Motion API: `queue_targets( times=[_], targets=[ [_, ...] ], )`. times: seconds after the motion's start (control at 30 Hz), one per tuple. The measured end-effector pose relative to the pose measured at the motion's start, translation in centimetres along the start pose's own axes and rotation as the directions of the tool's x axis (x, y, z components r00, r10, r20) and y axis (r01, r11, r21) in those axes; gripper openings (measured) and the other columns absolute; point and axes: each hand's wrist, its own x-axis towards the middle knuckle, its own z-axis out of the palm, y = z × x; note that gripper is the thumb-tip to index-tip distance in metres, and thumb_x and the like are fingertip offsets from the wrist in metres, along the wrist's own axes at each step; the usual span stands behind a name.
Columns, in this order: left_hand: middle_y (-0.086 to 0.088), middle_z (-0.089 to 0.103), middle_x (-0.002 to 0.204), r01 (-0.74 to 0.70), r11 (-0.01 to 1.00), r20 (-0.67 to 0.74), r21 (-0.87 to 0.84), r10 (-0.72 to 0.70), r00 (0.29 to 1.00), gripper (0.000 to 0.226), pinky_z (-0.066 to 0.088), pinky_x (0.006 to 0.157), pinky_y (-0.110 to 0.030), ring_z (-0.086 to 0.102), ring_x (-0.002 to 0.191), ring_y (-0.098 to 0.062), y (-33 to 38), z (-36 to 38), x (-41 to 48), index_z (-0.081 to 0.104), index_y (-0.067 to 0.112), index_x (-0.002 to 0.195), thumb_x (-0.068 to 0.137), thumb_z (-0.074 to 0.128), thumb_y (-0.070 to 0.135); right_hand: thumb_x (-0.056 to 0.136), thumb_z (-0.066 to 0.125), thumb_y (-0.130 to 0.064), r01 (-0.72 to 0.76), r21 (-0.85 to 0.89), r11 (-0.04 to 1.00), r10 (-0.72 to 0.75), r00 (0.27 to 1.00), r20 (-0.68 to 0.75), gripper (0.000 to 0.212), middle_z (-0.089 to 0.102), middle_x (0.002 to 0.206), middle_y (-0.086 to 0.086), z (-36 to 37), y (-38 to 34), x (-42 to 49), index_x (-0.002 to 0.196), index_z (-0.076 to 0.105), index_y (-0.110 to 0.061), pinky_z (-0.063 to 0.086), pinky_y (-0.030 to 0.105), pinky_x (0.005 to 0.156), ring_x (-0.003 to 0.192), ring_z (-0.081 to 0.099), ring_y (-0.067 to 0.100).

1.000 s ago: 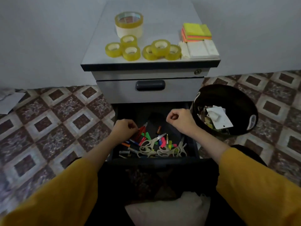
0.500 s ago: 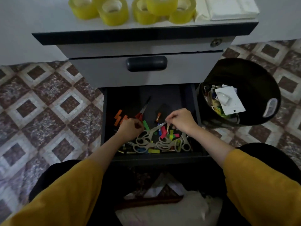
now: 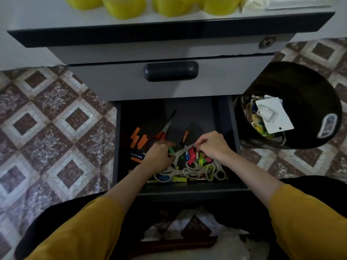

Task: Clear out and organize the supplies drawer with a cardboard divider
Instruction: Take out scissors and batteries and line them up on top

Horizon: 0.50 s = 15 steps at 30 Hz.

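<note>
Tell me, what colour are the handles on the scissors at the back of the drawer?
Red, on the scissors; the head view shows them best.

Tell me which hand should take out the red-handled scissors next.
Left, probably. The left hand lies right beside the handles of the red scissors; the right hand is farther away and pinches the blade tip of the grey scissors.

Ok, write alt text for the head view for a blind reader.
Two bare hands work in an open dark grey drawer cluttered with pens and coloured paper scraps; the right hand pinches the blade of pale grey scissors, the left hand curls beside it. A round black bin stands right of the drawer, yellow tape rolls on the cabinet above.
</note>
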Motion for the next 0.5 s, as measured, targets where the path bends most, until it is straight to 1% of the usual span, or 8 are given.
queue_targets(
  times=[0.1,0.13,0.2,0.27,0.3,0.37,0.43,0.5],
  targets=[
    [-0.007,0.031,0.148,-0.063,0.996,0.02,0.057,0.062,0.998,0.057,0.03,0.11,-0.031,0.03,0.135,-0.025,0.4,0.5,0.4,0.035,0.021,0.143,0.09,0.056,0.021,0.088,0.058,-0.006,0.008,-0.051,0.999,-0.009,1.0,-0.01,0.017,0.065,0.081,-0.001,-0.2,0.4,0.0,0.087,0.074,-0.013,0.053,0.027,0.069,0.069,0.059,0.011],
    [-0.007,0.028,0.15,-0.088,0.994,0.032,0.072,0.086,0.996,0.058,0.028,0.111,-0.032,0.028,0.136,-0.026,0.6,0.6,0.5,0.032,0.021,0.144,0.091,0.055,0.021,0.088,0.058,-0.006,0.008,-0.054,0.999,-0.009,1.0,-0.018,0.017,0.065,0.082,-0.001,-0.4,0.5,0.1,0.087,0.073,-0.013,0.054,0.027,0.07,0.07,0.059,0.011],
    [-0.007,0.029,0.148,-0.121,0.988,0.066,0.098,0.115,0.991,0.057,0.027,0.109,-0.031,0.029,0.134,-0.026,1.0,0.8,0.8,0.032,0.019,0.144,0.091,0.054,0.023,0.088,0.057,-0.005,-0.004,-0.06,0.998,0.002,0.999,-0.033,0.018,0.066,0.082,-0.001,-0.8,0.6,0.1,0.086,0.073,-0.013,0.052,0.024,0.066,0.066,0.057,0.008],
    [-0.01,0.033,0.142,-0.094,0.983,0.127,0.158,0.074,0.989,0.059,0.033,0.105,-0.033,0.032,0.131,-0.028,1.1,1.2,0.8,0.033,0.015,0.141,0.089,0.059,0.026,0.088,0.054,-0.003,-0.025,-0.086,0.996,0.023,0.999,-0.022,0.021,0.065,0.079,-0.001,-1.1,0.6,0.0,0.085,0.073,-0.011,0.052,0.023,0.061,0.065,0.059,0.01],
    [-0.012,0.034,0.14,-0.07,0.976,0.17,0.206,0.035,0.985,0.063,0.035,0.104,-0.035,0.031,0.131,-0.029,1.1,1.3,0.6,0.031,0.012,0.14,0.087,0.062,0.028,0.088,0.052,-0.002,-0.031,-0.109,0.994,0.03,1.0,-0.005,0.022,0.065,0.079,-0.001,-1.2,0.7,-0.1,0.085,0.073,-0.009,0.054,0.025,0.061,0.067,0.062,0.013],
    [-0.013,0.033,0.14,-0.042,0.956,0.237,0.29,-0.03,0.971,0.07,0.038,0.104,-0.038,0.031,0.131,-0.029,0.8,1.5,0.4,0.03,0.01,0.138,0.082,0.067,0.031,0.088,0.05,-0.001,-0.034,-0.137,0.99,0.037,0.999,0.022,0.024,0.067,0.08,0.001,-1.2,0.7,-0.2,0.086,0.074,-0.006,0.057,0.03,0.067,0.073,0.065,0.017],
    [-0.013,0.035,0.139,-0.021,0.951,0.247,0.309,-0.059,0.967,0.073,0.039,0.103,-0.038,0.033,0.13,-0.029,0.5,1.5,0.3,0.032,0.01,0.137,0.08,0.071,0.034,0.088,0.051,-0.001,-0.031,-0.137,0.99,0.035,0.999,0.027,0.023,0.066,0.08,-0.002,-1.3,0.6,-0.2,0.088,0.073,-0.006,0.056,0.029,0.068,0.07,0.062,0.014],
    [-0.013,0.04,0.134,-0.004,0.953,0.232,0.302,-0.069,0.97,0.068,0.041,0.099,-0.037,0.038,0.126,-0.029,0.4,1.4,0.5,0.039,0.009,0.133,0.079,0.072,0.034,0.088,0.051,-0.002,-0.031,-0.127,0.991,0.034,0.999,0.024,0.022,0.066,0.084,-0.002,-1.3,0.5,-0.1,0.088,0.073,-0.007,0.055,0.028,0.068,0.067,0.06,0.012]
  ],
)
